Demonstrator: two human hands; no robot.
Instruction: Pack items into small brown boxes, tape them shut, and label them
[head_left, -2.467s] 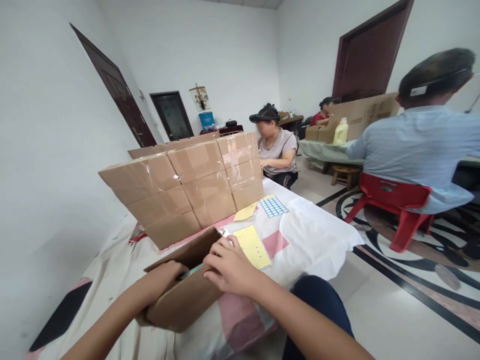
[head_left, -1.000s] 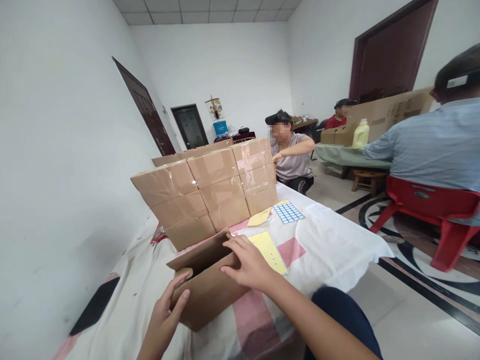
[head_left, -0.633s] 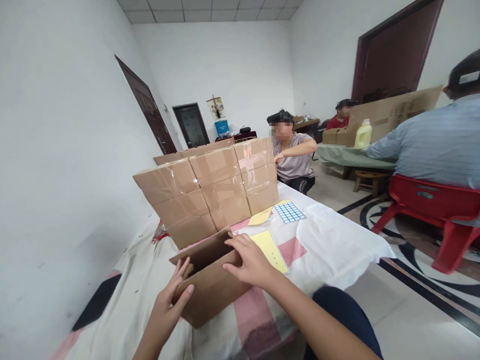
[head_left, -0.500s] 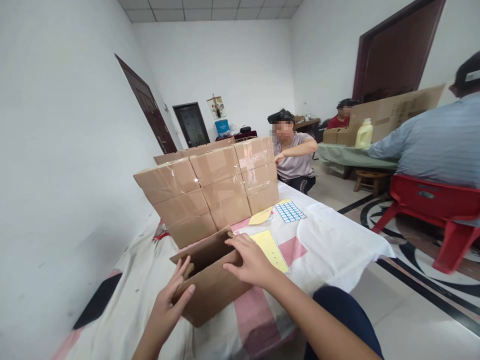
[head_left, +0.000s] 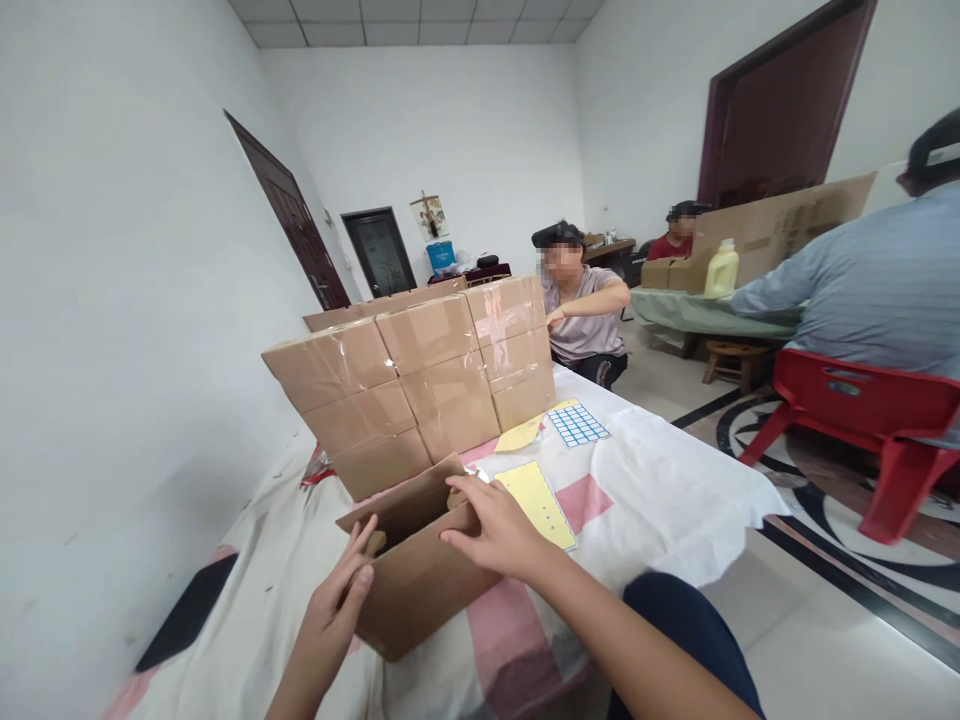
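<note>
An open cardboard box (head_left: pixel 424 600) stands on the cloth close in front of me, its long front and back flaps upright. At its left end my left hand (head_left: pixel 334 600) is open, fingers stretched along the short end flap, which tilts inward. Over the right end my right hand (head_left: pixel 495 525) is open, its fingertips against the other short flap (head_left: pixel 456 497) and its thumb near the top edge of the front flap. Shadow hides the inside of the box. Yellow paper sheets (head_left: pixel 534 500) lie just right of it.
Behind the box rises a stack of taped cardboard boxes (head_left: pixel 442 380). A blue-gridded label sheet (head_left: pixel 577 424) lies on the white cloth (head_left: pixel 660 480). One person (head_left: pixel 585 310) crouches beyond the stack; others are at a table on the right, near a red chair (head_left: pixel 862 400).
My left thumb has come off the front of the box. The right end flap has tipped further inward under my right hand. The view has shifted slightly.
</note>
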